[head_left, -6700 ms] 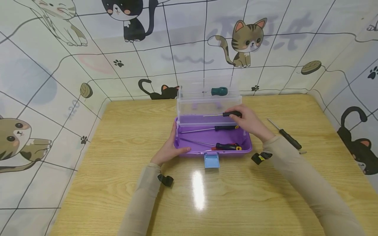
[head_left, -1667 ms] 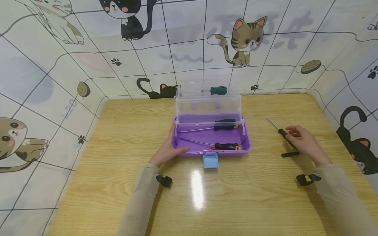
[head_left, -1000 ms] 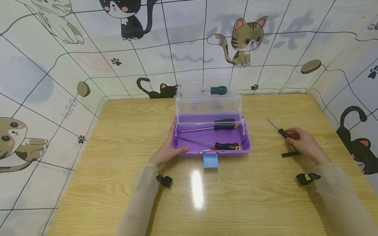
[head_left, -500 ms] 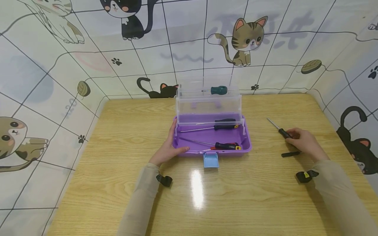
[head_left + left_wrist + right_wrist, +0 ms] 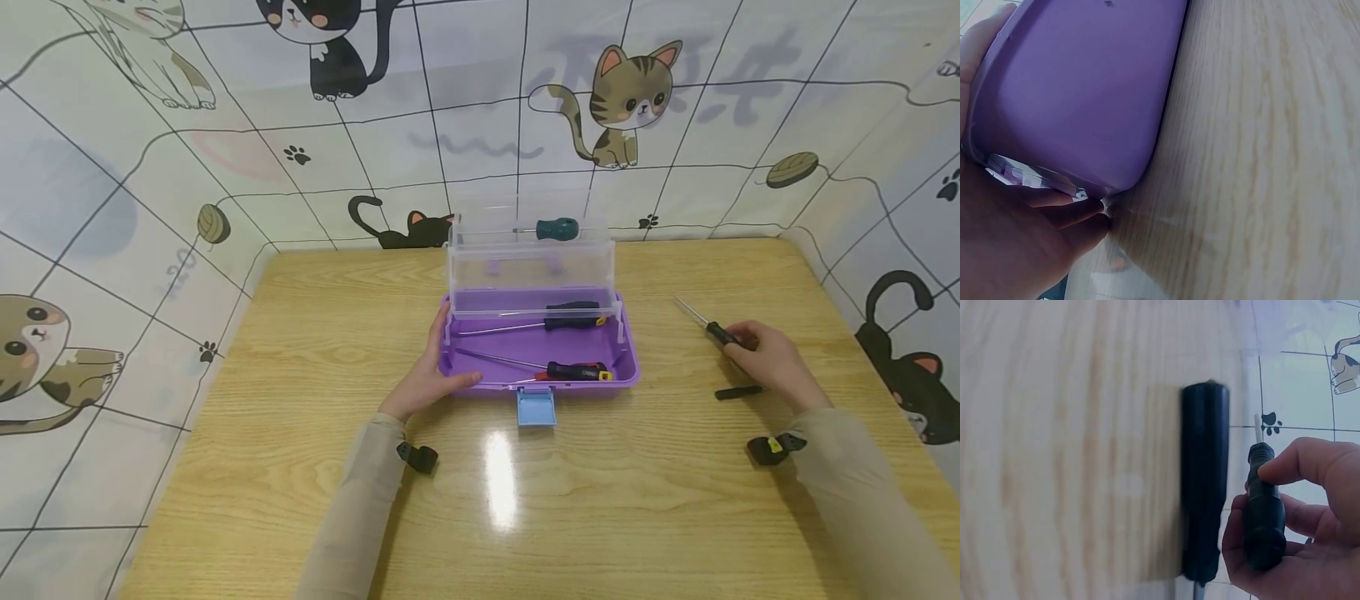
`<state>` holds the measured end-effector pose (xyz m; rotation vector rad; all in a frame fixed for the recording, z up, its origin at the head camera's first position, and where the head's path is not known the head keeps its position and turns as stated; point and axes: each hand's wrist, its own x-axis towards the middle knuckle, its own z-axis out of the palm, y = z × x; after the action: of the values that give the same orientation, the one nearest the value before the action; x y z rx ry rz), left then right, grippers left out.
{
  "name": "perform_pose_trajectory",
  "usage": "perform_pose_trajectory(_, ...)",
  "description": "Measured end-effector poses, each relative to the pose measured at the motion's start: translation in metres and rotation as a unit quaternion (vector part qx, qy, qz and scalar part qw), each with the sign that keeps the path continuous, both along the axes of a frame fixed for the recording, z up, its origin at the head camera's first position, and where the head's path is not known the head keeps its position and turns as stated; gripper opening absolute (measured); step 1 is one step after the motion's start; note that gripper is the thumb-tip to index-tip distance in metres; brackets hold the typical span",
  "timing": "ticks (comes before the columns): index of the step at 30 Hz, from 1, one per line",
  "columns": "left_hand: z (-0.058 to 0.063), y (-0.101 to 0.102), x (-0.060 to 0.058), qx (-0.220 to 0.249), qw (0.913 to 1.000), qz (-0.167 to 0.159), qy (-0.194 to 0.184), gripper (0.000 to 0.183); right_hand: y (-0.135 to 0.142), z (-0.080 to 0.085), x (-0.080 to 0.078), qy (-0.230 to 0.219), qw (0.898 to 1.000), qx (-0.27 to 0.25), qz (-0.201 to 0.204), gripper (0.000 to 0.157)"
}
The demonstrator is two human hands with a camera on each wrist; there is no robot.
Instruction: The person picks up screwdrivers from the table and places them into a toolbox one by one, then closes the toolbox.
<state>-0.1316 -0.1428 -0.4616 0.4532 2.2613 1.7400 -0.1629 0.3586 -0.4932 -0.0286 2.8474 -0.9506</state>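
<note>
My left hand (image 5: 427, 385) grips the left end of a purple toolbox (image 5: 585, 392), thumb over its front rim. In the left wrist view its fingers curl round the end of the box. On the right, my right hand (image 5: 776, 367) holds a black-handled screwdriver (image 5: 720, 334), its shaft pointing away and left. The right wrist view shows the dark handle (image 5: 1264, 525) between thumb and fingers. A second black-handled screwdriver (image 5: 738, 392) lies on the table beside that hand, partly hidden by it. Inside the box lie several screwdrivers (image 5: 573, 322) with dark handles, one with red beneath it.
The toolbox's clear upper tray and lid (image 5: 532, 271) stand raised at the back, with a stubby green screwdriver (image 5: 557, 229) in them. A light blue latch (image 5: 536, 408) hangs at the front. Cat-print sheeting (image 5: 480, 108) borders the wooden table (image 5: 300, 350).
The screwdriver earlier held over the toolbox now lies in it. My right hand has moved right to the table, closed round another screwdriver and shifted it slightly. The left hand stays on the box.
</note>
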Motion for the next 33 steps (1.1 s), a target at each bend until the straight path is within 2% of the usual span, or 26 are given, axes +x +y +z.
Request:
perform_pose_trajectory(9, 0.0, 0.0, 0.0, -0.006, 1.0, 0.002, -0.004, 0.114, -0.014, 0.013, 0.004, 0.023, 0.999, -0.025, -0.005, 0.038)
perform_pose_trajectory(16, -0.002, 0.0, -0.002, 0.001, 1.0, -0.005, 0.006, 0.115, -0.029, 0.027, 0.009, 0.036, 0.997, -0.066, 0.015, 0.038)
perform_pose_trajectory(26, -0.003, 0.0, -0.002, 0.003, 1.0, -0.006, 0.004, 0.115, -0.049, 0.042, 0.014, 0.047, 0.995, -0.088, 0.03, 0.036)
perform_pose_trajectory(33, -0.003, 0.0, -0.002, 0.005, 0.9999, -0.008, 0.007, 0.115, -0.06, 0.051, 0.017, 0.071, 0.992, -0.092, 0.046, 0.034)
